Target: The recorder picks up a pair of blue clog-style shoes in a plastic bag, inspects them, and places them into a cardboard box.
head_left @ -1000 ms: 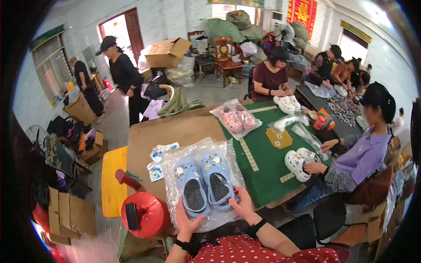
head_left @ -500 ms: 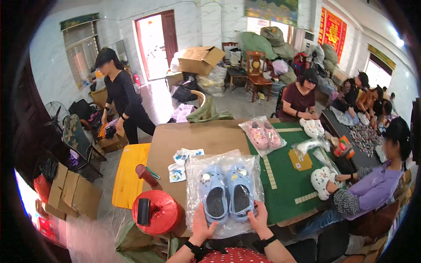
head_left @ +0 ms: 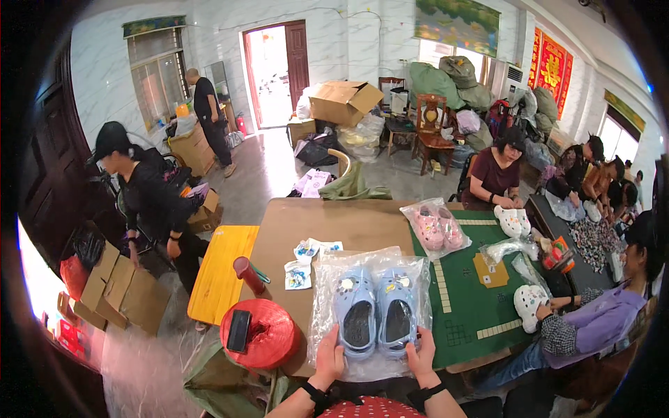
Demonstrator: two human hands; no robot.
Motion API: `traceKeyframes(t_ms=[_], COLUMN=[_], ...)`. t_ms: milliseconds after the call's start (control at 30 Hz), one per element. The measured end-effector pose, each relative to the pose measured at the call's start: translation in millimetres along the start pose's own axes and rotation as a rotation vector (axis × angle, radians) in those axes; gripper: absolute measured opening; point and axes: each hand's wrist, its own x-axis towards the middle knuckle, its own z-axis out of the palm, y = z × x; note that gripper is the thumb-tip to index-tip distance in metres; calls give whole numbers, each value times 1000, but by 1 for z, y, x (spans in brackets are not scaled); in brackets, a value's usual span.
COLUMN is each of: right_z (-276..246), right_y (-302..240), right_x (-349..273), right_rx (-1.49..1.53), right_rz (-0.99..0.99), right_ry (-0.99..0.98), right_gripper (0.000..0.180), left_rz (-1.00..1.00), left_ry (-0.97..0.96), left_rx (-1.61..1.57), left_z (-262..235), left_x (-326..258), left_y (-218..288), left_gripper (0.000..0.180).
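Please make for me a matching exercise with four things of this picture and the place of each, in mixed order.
Things:
1. Phone
2. Blue clogs
3. Pink clogs
4. Wooden chair

Places:
A. at the green mat's far end
B. on the floor, beyond the table
C. between left hand and right hand
D. on the red roll

Pairs: 1-D, 2-C, 3-A, 4-B
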Motion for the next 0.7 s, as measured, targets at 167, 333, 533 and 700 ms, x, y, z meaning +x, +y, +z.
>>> traceKeyframes(t_ms=[167,333,533,700], right_z=[2,-9,-35,-42], right_y=[-1,-24,-63,-60], right_x=[8,21,15,3], right_rx=[-13,-91,-245,-327], right_rz=[-4,39,134,233], right_ry=[-24,-117,-44,-197], right_gripper=[50,51,57,61], left_rz=[-16,44,-270,-379], left_ry=[44,-71,-160,-261], left_rx=[-35,74,80,232], left_z=[-1,-25,-55,-62], left_x=[10,26,11,-2], left_y=[1,13,34,48], left_gripper=[50,55,77,91])
